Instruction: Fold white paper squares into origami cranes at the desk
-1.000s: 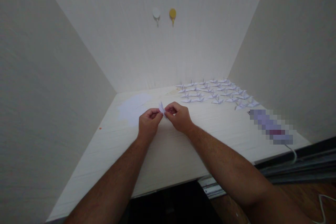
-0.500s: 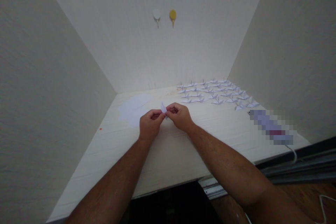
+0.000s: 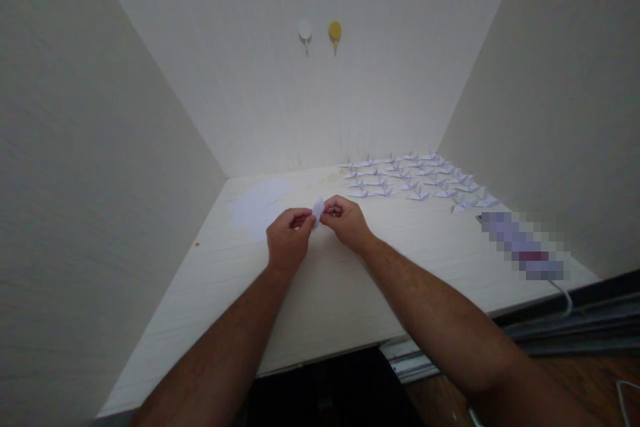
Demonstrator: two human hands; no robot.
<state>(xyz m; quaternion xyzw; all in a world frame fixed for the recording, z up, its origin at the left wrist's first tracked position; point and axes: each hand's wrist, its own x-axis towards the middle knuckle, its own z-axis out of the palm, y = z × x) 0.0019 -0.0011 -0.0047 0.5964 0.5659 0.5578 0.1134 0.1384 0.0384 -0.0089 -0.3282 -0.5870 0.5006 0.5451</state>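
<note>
Between my two hands, above the middle of the table, is a small piece of folded white paper (image 3: pixel 319 211). My left hand (image 3: pixel 290 235) pinches its left side between thumb and fingers. On its right side, my right hand (image 3: pixel 346 221) grips the paper with thumb and forefinger. The exact folds are too small to make out. Behind my left hand lies a spread of white paper sheets (image 3: pixel 257 207). Several folded paper cranes (image 3: pixel 417 194) stand in rows at the back right of the table.
The pale table (image 3: pixel 215 320) is enclosed by walls on three sides. A blurred-out object (image 3: pixel 520 247) with a white cable (image 3: pixel 567 300) lies at the right. White (image 3: pixel 305 29) and yellow (image 3: pixel 335 31) hooks are on the back wall. A small orange spot (image 3: pixel 197 244) marks the left.
The folded paper has turned and looks broader between my fingers. Both hands have stayed close together, still pinching it. The whole view has shifted slightly.
</note>
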